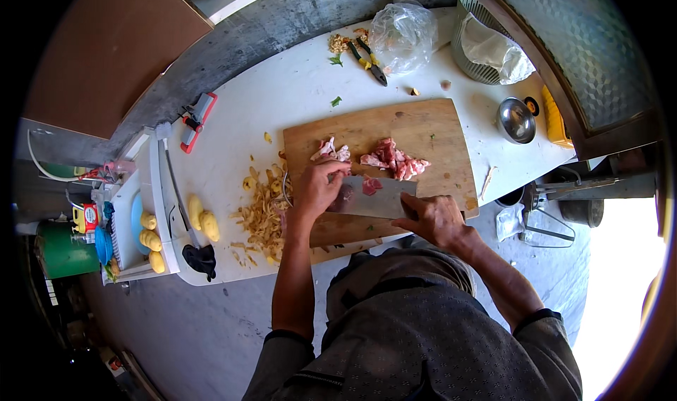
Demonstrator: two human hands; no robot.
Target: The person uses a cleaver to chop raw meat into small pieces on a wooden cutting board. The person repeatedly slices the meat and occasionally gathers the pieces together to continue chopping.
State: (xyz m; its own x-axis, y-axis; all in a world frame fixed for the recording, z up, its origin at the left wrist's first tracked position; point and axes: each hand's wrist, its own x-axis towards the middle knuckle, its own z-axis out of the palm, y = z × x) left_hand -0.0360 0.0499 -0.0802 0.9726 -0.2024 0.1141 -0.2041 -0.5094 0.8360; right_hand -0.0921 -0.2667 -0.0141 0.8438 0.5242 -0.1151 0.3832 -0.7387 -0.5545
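My right hand (435, 220) is wrapped round the handle of a cleaver, whose broad blade (384, 203) lies slanted across a wooden cutting board (430, 122). A small red scrap of meat (371, 185) clings to the blade. My left hand (319, 186) has its fingers curled against a dark red piece of meat (341, 198) by the blade's left end; the exact contact is partly hidden. Beyond the blade, a pile of cut red meat (395, 160) rests on the board. Paler, fattier pieces (330, 150) lie just past my left fingers.
Potato peelings (263, 207) heap left of the board, near peeled potatoes (204, 221). Pliers (369, 62) and a clear plastic bag (403, 34) lie at the back. A metal bowl (516, 121) stands right, near a basket (474, 52). A red-and-grey tool (199, 122) lies far left.
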